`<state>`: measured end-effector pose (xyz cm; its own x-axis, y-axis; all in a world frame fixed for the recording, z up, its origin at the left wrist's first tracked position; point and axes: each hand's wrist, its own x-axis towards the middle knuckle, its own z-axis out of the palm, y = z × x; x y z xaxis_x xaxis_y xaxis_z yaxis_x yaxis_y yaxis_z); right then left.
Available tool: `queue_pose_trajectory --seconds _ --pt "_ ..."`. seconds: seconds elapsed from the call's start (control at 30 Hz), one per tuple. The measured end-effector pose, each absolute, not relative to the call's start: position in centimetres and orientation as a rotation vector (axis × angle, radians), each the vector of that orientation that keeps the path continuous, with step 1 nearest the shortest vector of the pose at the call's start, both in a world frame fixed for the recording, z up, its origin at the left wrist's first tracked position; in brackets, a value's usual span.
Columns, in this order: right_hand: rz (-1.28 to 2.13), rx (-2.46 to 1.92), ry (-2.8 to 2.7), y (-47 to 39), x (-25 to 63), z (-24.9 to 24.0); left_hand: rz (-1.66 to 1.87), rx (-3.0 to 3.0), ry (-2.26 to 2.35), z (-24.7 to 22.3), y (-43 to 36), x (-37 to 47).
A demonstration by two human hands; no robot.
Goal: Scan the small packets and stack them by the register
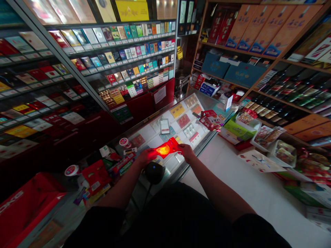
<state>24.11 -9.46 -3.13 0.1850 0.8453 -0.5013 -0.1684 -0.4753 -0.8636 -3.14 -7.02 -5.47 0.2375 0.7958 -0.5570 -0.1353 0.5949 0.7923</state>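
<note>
A red packet (pixel 167 148), lit bright orange in its middle, is stretched between my two hands above the glass counter (pixel 155 139). My left hand (pixel 147 157) is closed on its left end, and my right hand (pixel 185 152) pinches its right end. Just below the packet stands a black round device (pixel 154 172) with a small blue light. Beyond the packet, a small white box (pixel 164 126) rests on the counter. Farther right on the glass lie red snack bags (pixel 210 120).
Round tubs (pixel 124 142), a red bag (pixel 95 176) and a large red box (pixel 28 198) are at the left. Cigarette shelves (pixel 111 44) stand behind the counter. Bins of snacks (pixel 284 153) and bottle shelves (pixel 292 84) line the right.
</note>
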Motion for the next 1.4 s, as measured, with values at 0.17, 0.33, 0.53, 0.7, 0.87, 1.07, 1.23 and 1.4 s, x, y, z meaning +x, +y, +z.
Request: queue_pose_trajectory --seconds 0.17,0.33,0.53,0.7,0.87,1.07,1.23,1.4 --pt "1.387 -1.575 -0.802 -9.6 24.0 -3.5 0.734 0.843 1.28 -4.6 -7.2 -3.6" --pt "1.386 -1.556 -0.861 -9.7 24.4 -3.8 0.702 0.957 1.3 -3.6 -7.0 -3.6" --pt "1.387 -1.578 -0.823 -9.7 24.3 -4.4 0.663 1.0 1.277 -3.9 -7.2 -3.8" --pt "1.396 -1.589 -0.79 -9.7 24.3 -4.5 0.695 0.855 1.251 -4.5 -7.3 -3.9" --pt "1.474 -1.5 -0.816 -10.0 24.2 -4.0 0.781 0.794 1.211 -4.6 -7.1 -4.0" --pt "1.546 -1.483 -0.706 -10.3 23.2 -3.2 0.864 0.677 1.151 -3.7 -7.8 -4.1" --pt "1.606 -1.45 -0.699 -10.7 22.1 -2.7 0.928 0.603 1.106 -2.6 -8.6 -4.2" --pt "1.655 -1.439 -0.712 -10.8 21.4 -2.7 1.032 0.505 1.177 -2.7 -9.5 -4.7"
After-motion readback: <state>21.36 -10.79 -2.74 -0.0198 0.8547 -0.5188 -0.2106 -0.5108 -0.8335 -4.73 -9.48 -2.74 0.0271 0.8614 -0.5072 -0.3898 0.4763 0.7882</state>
